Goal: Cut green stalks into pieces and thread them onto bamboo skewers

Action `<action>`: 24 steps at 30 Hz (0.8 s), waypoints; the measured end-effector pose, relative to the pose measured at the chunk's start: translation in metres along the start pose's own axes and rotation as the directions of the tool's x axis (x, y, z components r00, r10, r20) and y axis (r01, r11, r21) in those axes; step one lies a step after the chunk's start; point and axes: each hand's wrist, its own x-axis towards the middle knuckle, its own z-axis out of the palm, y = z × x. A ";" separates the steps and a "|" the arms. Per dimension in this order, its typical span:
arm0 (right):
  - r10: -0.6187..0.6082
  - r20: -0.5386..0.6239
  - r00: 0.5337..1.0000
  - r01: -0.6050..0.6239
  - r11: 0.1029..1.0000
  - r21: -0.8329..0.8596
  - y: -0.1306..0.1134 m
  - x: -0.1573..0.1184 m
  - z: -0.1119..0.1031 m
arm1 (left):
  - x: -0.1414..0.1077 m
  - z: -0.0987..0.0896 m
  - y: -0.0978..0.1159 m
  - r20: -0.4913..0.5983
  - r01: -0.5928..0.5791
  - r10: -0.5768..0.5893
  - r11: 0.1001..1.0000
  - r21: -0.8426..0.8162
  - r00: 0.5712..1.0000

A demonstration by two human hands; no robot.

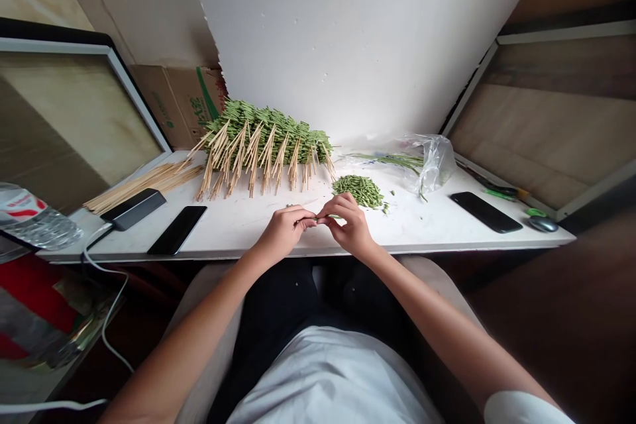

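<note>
My left hand and my right hand meet fingertip to fingertip above the front of the white table. Both are closed in a pinch around a thin green bean piece, mostly covered by the fingers. Just beyond my right hand lies a loose pile of short cut green bean pieces. Behind my left hand is a tall stack of green bean skewers, their bare wooden ends fanned toward me. Plain bamboo skewers lie in a bundle at the left.
The white table carries a black phone, a dark box-shaped device with a white cable, another phone, and a mouse-like object. Long green beans stick out of a plastic bag. A water bottle stands left.
</note>
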 end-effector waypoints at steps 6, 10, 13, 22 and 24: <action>0.030 0.030 0.999 -0.034 0.992 0.121 -0.006 0.002 -0.002 | -0.002 0.004 0.001 0.075 0.021 -0.012 0.992 -0.126 0.997; -0.034 0.166 0.985 0.013 0.992 0.126 -0.003 0.009 -0.013 | -0.004 0.007 0.002 0.174 0.083 -0.058 0.986 -0.144 0.983; -0.015 0.194 0.981 -0.023 0.982 0.187 -0.004 0.012 -0.017 | -0.004 0.006 0.007 0.231 0.143 -0.102 0.975 -0.170 0.968; 0.379 -0.007 0.925 -0.372 0.911 0.177 0.055 0.004 -0.032 | 0.003 -0.010 -0.011 0.204 0.315 -0.288 0.942 -0.114 0.936; 0.379 -0.039 0.925 -0.380 0.924 -0.035 0.072 0.000 -0.037 | 0.002 -0.010 -0.020 0.162 0.313 -0.300 0.948 -0.063 0.940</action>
